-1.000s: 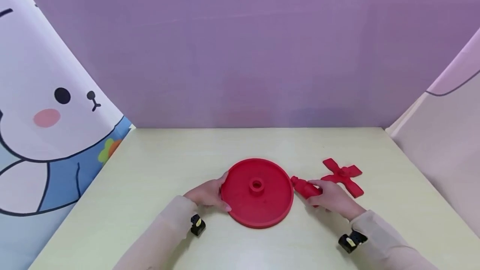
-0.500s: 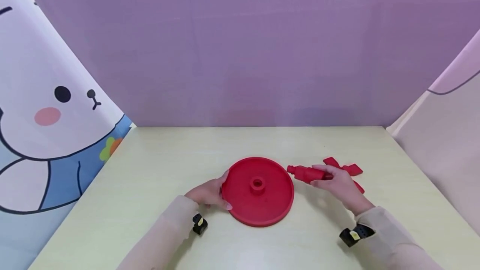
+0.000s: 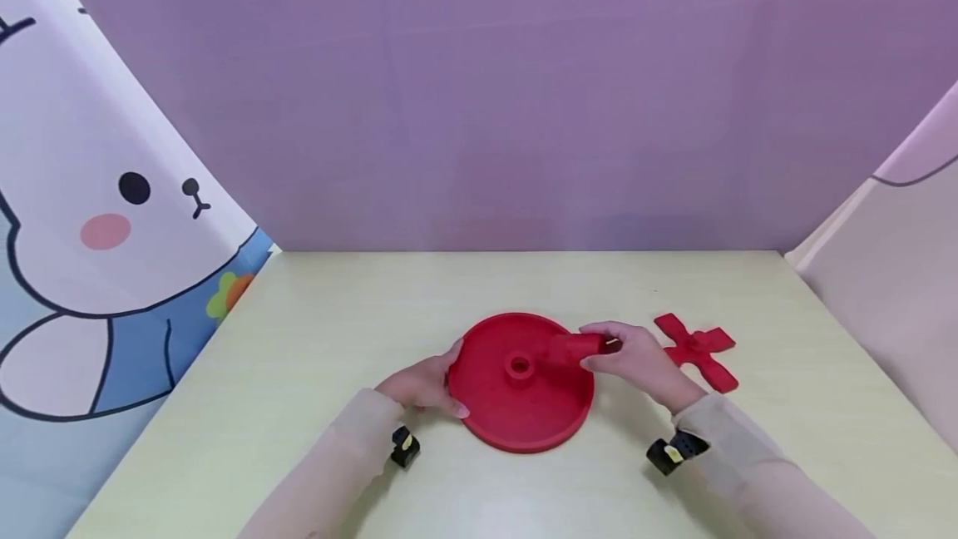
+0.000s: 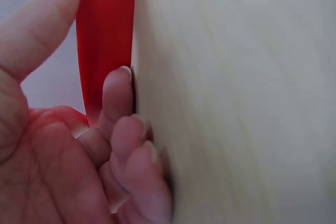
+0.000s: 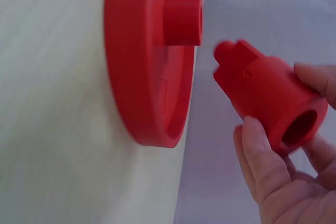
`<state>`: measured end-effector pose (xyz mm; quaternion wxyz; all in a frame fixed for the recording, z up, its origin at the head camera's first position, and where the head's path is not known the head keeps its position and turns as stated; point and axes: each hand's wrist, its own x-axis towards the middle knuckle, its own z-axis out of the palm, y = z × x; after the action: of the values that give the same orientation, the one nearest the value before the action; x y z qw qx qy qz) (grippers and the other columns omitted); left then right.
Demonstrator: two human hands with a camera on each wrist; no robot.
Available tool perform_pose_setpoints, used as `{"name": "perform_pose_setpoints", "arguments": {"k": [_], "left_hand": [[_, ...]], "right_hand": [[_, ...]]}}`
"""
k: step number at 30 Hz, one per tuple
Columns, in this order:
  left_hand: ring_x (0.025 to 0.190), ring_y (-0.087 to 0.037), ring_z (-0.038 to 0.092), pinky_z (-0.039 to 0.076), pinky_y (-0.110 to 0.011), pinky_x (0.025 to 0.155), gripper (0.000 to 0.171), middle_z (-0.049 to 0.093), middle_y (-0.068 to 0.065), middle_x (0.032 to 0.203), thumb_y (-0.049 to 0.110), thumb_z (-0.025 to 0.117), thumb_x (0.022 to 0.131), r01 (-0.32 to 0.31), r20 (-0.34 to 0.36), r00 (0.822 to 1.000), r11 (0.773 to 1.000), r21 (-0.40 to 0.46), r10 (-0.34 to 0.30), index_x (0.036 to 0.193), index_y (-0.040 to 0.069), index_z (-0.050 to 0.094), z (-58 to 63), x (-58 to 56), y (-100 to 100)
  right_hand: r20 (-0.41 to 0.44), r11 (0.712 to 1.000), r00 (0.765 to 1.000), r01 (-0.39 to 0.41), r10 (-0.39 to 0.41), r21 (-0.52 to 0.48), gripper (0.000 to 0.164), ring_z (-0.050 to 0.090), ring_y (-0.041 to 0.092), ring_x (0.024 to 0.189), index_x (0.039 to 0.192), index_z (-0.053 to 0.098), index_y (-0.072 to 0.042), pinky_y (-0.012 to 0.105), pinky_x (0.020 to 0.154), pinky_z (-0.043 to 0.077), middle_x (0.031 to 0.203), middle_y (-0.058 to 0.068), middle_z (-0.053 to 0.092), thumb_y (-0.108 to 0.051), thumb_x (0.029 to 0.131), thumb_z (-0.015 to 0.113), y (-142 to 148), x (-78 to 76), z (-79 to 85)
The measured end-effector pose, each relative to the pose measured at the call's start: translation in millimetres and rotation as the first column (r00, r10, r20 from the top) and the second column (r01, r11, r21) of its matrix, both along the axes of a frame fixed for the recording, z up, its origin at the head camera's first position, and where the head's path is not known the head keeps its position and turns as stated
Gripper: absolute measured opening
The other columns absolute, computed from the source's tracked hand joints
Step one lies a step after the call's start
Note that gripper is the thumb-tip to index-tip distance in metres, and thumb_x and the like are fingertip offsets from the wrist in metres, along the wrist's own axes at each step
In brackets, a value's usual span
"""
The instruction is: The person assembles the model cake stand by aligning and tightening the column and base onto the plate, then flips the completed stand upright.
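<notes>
The hollow, red, plastic-looking cylinder [image 5: 268, 93] has come in from the right side of the broad, round, red plastic-looking disc [image 3: 516, 424] to hang over it, narrow tip near the raised central hub [image 5: 181, 20] but apart, so the two are not joined. The right hand [image 3: 636, 363] pinches the cylinder's wide end; the left hand [image 3: 425, 383] grips the disc's left rim, midway between the pale desk's [image 3: 359, 298] side edges (a flat, red, four-bladed piece [image 3: 698, 343] lies nearer the right edge).
</notes>
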<state>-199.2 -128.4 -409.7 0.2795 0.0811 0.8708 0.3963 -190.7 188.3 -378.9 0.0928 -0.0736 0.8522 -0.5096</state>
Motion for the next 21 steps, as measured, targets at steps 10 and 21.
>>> {"name": "perform_pose_setpoints", "arguments": {"k": [10, 21], "left_hand": [[0.077, -0.021, 0.049, 0.037, -0.027, 0.050, 0.111, 0.044, -0.012, 0.131, 0.013, 0.083, 0.074, 0.001, 0.008, 1.000, 1.000, 0.000, -0.001, 0.155, 0.013, 0.008, -1.8, -2.2, 1], [0.086, -0.022, 0.050, 0.036, -0.028, 0.052, 0.111, 0.043, -0.012, 0.130, 0.011, 0.082, 0.074, 0.013, 0.008, 1.000, 1.000, 0.018, -0.013, 0.155, 0.012, 0.006, 1.4, -5.7, 6]], "right_hand": [[-0.048, 0.991, 0.993, -0.102, 0.106, 0.083, 0.050, 0.057, 0.026, 0.092, 0.126, 0.060, -0.002, 0.034, 0.071, 0.054, 0.106, 0.011, 0.060, -0.014, 0.080, 0.076, -17, -10.7, 9.2], [-0.133, 0.984, 0.983, -0.111, 0.130, 0.141, 0.053, 0.058, 0.031, 0.099, 0.129, 0.057, 0.001, 0.035, 0.071, 0.055, 0.116, 0.017, 0.059, -0.010, 0.081, 0.076, -33, -17.6, 18.0]]}}
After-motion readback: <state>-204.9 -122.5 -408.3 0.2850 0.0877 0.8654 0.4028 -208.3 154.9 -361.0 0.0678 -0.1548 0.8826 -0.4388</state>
